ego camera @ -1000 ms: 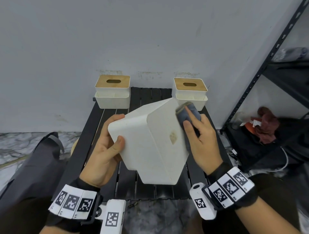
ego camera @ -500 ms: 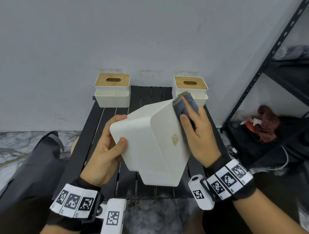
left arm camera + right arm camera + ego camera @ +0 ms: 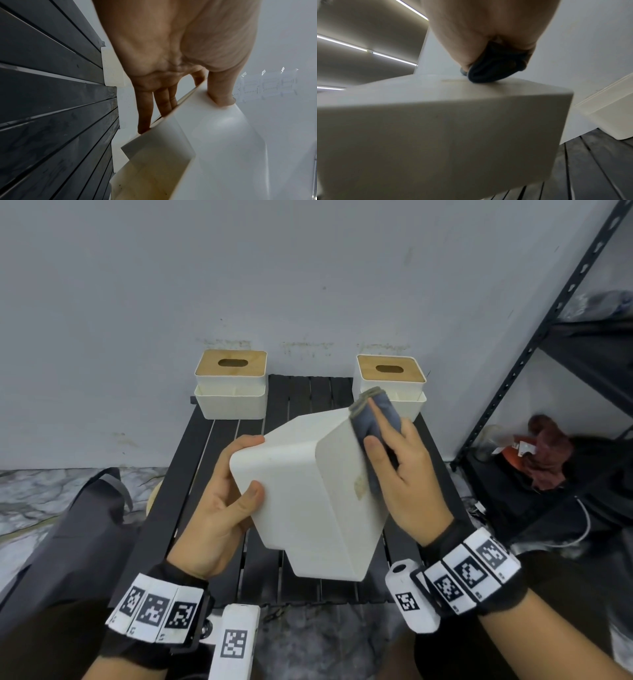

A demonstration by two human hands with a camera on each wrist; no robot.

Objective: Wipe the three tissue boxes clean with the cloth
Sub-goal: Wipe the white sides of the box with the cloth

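Your left hand (image 3: 219, 508) has the white tissue box (image 3: 308, 501) lifted off the slatted tabletop (image 3: 164, 494) and tipped on a corner, its underside turned up toward you. The grip there is a clamp: thumb pressed on the near face, fingers curled round the far edge, as the left wrist view shows. Keep that clamp firm, because the wiping push from the other side will try to twist the box.

Your right hand (image 3: 404, 474) presses the folded dark cloth (image 3: 375, 419) against the upper right edge of the upturned face, the fingers lying fairly straight along it and pinning it to the plastic. The wrist is raised above the box and angled inward. A yellowish mark (image 3: 359, 486) lies just beside the cloth's lower end. I judge the stroke should sweep down across it, with flat, even pressure rather than fingertip dabs, and with the folded wad kept from unrolling.

Farther back, the other two tissue boxes, one at the left (image 3: 231, 385) and one at the right (image 3: 392, 378), stand upright against the wall (image 3: 308, 285), each with a wooden slotted lid, well apart from each other.
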